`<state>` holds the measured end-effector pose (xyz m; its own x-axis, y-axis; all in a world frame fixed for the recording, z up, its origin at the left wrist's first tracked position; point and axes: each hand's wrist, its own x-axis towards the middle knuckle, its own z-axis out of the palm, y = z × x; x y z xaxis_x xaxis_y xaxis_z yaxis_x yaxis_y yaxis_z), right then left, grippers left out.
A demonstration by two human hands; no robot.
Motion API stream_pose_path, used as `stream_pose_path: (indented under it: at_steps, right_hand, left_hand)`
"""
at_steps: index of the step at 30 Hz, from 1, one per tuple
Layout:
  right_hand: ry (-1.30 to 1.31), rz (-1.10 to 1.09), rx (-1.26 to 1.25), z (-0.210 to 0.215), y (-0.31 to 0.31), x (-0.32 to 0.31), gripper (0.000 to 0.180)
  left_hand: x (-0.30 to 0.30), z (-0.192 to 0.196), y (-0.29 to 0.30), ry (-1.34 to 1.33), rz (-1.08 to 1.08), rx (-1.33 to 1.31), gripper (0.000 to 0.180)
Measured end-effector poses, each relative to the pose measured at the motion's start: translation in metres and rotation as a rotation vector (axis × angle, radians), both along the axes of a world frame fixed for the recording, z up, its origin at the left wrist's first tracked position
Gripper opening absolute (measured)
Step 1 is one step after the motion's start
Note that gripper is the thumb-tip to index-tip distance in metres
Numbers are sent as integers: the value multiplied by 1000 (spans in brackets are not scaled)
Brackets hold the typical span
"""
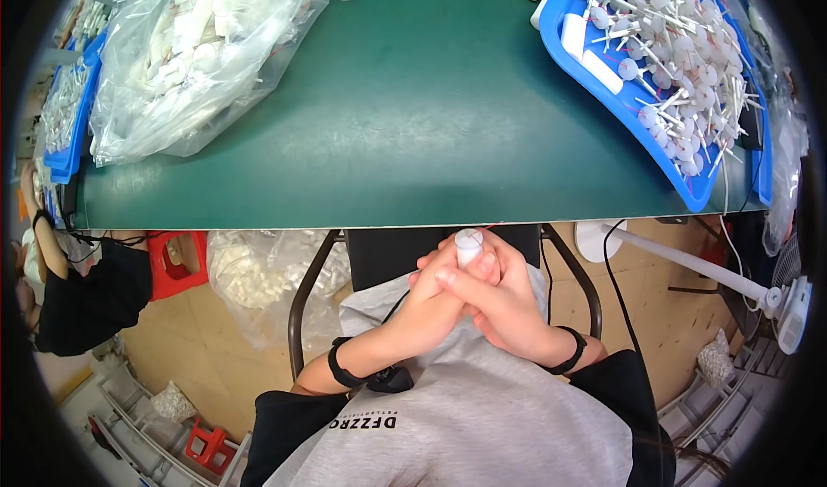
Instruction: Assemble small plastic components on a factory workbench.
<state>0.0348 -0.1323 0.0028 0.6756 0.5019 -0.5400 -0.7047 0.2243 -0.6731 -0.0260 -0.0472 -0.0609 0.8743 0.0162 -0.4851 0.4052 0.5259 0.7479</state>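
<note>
Head view shows a white cylinder point(469, 246) clasped between both hands point(438, 290) point(500, 296).

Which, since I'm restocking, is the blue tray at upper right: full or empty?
Mostly full: white parts lie heaped over most of the blue tray.

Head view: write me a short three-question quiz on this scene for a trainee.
1. True or false: the left grip and right grip are wide apart.
2. On which side of the table does the big bag lie? A) left B) middle C) right
3. Fill in: the large tray at the table's right is ____.

Key: 1. False: they are clasped together around the white cylinder. 2. A. 3. Blue.
</note>
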Motion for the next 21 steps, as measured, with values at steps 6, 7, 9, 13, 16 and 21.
stream_pose_path:
  at_steps: [6, 7, 9, 13, 16, 21]
  right_hand:
    - [-13, 31, -29, -5, 0, 15, 24]
    - [-31, 51, -20, -4, -2, 20, 22]
    - [-35, 83, -27, 0, -1, 28, 21]
    - [-8, 87, -32, 4, 2, 29, 26]
    - [52, 213, -64, 3, -1, 25, 37]
    - [-103, 215, 58, -9, -3, 6, 47]
  left_hand:
    - [23, 36, 2, -146, -2, 14, 26]
    - [26, 38, 0, -143, 34, -49, 27]
    - [32, 50, -8, -161, 122, -99, 28]
    - [33, 47, 6, -186, -15, -112, 27]
    - [30, 42, 23, -173, -166, -14, 26]
    - [14, 35, 32, -210, -170, -178, 31]
